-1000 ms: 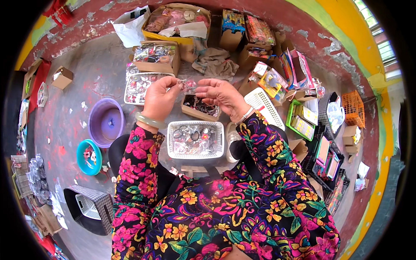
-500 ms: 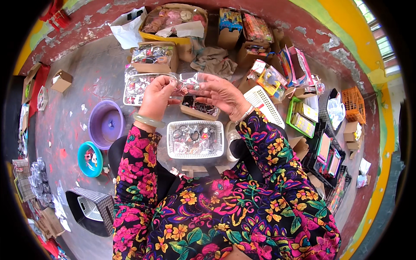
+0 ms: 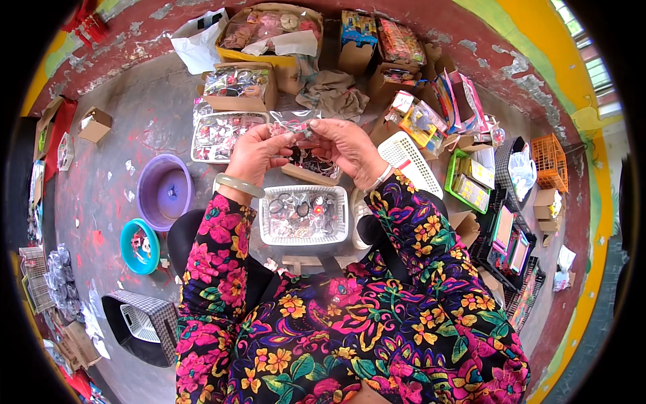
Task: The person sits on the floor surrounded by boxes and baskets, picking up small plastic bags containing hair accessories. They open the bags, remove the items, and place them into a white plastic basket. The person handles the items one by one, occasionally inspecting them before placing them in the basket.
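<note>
A small clear plastic bag (image 3: 293, 120) is stretched between my two hands, in front of my chest. My left hand (image 3: 254, 155), with a pale bangle at its wrist, pinches the bag's near left edge between thumb and fingers. On the other side my right hand (image 3: 348, 149) grips the bag with thumb and forefinger, the other fingers curled beneath. Small pinkish pieces show in or behind the plastic; their kind is too small to tell. Below the hands stands a white basket (image 3: 304, 238) of clear packets with dark rings, and just beyond it a cardboard box (image 3: 301, 175) of dark items.
A white tray (image 3: 196, 152) of small packets lies left of the hands. Purple (image 3: 147, 205) and turquoise (image 3: 126, 259) basins stand further left. Filled boxes line the far wall. At right are a white perforated basket (image 3: 418, 172), a green tray (image 3: 449, 176) and black crates (image 3: 486, 254).
My hands have drawn closer together. The right thumb and forefinger have closed in on the bag, and the left hand has shifted slightly right.
</note>
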The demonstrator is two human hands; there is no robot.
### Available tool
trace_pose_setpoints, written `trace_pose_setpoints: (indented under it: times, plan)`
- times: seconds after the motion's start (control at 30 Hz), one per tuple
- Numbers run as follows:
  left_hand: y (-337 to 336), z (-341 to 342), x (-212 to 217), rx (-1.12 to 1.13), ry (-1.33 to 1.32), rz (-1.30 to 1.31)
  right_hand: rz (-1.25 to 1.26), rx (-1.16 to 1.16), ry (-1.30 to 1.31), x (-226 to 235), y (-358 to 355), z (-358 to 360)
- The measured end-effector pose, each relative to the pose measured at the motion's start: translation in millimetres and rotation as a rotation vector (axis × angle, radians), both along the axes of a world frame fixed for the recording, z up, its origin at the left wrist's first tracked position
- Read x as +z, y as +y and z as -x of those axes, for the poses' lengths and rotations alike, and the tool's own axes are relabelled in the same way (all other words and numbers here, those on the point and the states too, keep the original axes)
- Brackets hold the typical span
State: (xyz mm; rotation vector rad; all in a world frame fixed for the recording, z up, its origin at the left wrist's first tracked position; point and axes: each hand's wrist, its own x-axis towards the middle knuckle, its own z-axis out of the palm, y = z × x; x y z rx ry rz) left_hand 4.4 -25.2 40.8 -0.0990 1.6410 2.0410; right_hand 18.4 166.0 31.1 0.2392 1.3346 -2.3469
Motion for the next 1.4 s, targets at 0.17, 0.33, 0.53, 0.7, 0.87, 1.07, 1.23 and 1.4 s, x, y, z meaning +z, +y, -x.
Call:
trace_pose_setpoints:
  times: [0.17, 0.33, 0.53, 0.7, 0.87, 1.07, 1.23, 1.4]
  plan:
    - [0.3, -0.4, -7.5, 0.004, 0.024, -0.026, 0.001, 0.014, 0.0, 2.5, 0.0, 0.1]
    - [2.6, -0.8, -9.4, -0.008, 0.05, -0.031, 0.02, -0.006, 0.007, -2.2, 1.6, 1.6]
    - [2.8, -1.5, -11.4, -0.008, 0.066, -0.059, 0.009, -0.004, 0.017, -0.9, 2.1, 2.0]
    - [2.2, 0.3, -16.8, 0.01, 0.125, -0.086, -0.019, 0.034, 0.037, 6.2, -0.4, -0.6]
    - [7.2, -2.0, -14.2, 0.023, 0.05, -0.124, -0.039, 0.028, 0.091, 5.5, -2.8, 0.0]
    - [10.0, -1.6, -11.9, -0.005, 0.024, -0.024, -0.088, 0.056, 0.168, 4.8, -5.0, -1.7]
    - [10.6, -2.4, -13.3, 0.005, 0.076, -0.016, -0.153, 0.055, 0.186, 13.5, -9.4, -5.9]
    - [7.0, -0.6, -23.3, 0.016, 0.078, -0.073, -0.117, 0.043, 0.175, 7.8, -7.7, -3.0]
